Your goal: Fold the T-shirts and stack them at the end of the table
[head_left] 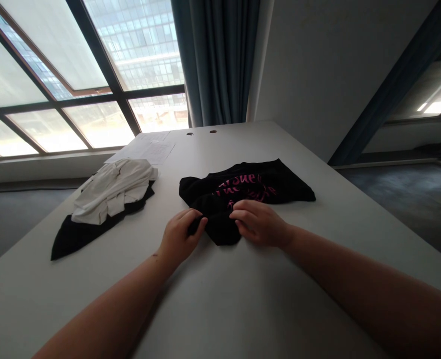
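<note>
A white table (pixel 220 304) carries clothes (pixel 286 184) and papers (pixel 151 151)

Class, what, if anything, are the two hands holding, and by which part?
The left hand and right hand both pinch the black cloth at its near end, one on each side. Exactly which part of the garment that is cannot be told.

Black cloth garment (pixel 288 182): solid black ground, marked with bright pink lettering (pixel 245 180) in several lines; folds interrupt the print, "ursue" being legible. Crumpled white cloth (pixel 111 192): plain off-white, grey in the creases. Pointed black cloth beneath it (pixel 74 238): the visible part is uniformly black. Flat-topped desk (pixel 220 299): plain white, shaded grey towards the near edge. Thin paper sheets (pixel 156 152): white, with faint grey markings. Pleated fabric curtain (pixel 218 60): solid dark blue-grey. Gridded window frame (pixel 121 94): near-black. Smooth wall (pixel 310 65): plain grey.
</note>
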Tool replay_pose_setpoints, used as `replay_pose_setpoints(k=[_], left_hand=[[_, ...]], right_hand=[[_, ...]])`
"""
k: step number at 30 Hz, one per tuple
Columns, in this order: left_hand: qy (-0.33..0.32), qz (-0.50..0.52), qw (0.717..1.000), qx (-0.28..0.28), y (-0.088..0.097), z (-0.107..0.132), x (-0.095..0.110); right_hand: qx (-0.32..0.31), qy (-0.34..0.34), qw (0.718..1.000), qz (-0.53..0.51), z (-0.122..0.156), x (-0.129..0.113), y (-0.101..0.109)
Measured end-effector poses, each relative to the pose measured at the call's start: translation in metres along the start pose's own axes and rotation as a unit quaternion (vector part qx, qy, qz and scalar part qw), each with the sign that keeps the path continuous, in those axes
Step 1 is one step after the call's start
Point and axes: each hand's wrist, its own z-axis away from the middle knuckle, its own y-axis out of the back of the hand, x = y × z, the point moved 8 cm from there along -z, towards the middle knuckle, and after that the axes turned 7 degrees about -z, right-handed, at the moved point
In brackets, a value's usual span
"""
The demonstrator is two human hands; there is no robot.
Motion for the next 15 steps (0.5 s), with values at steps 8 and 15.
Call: replay_pose_setpoints(k=[8, 15], left_hand=[[-0.005, 0.045, 0.996, -0.082, -0.016, 0.009, 0.001], [-0.026, 0.061, 0.995, -0.069, -0.016, 0.014, -0.002]], right_hand=[[-0.133, -0.077, 0.988, 0.022, 0.004, 0.014, -0.042], [0.049, -0.158, 0.984, -0.067, 0.005, 0.047, -0.012]])
